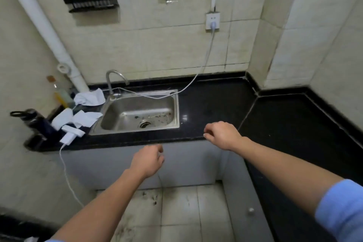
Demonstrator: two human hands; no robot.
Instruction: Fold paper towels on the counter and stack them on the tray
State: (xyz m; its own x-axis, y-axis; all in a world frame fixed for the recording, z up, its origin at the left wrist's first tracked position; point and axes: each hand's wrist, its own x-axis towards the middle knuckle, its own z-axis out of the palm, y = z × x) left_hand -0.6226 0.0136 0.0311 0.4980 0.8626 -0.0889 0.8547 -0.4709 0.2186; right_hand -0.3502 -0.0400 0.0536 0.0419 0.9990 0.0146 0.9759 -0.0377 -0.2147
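Head view, sink (137,112), crumpled paper towels (89,97), bottle (36,121)

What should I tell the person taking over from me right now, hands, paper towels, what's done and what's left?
Left hand: empty, fingers loosely curled, hanging in front of the counter edge, below the sink.
Right hand: empty, loosely curled, over the front edge of the black counter, to the right of the sink.
Paper towels: a loose, crumpled heap on the counter left of the sink, more of them behind near the tap, beside a dark bottle.
Tray: I cannot pick one out in this view.
Done: nothing visibly folded or stacked.
Left: find the tray, fold each towel, stack them on it.
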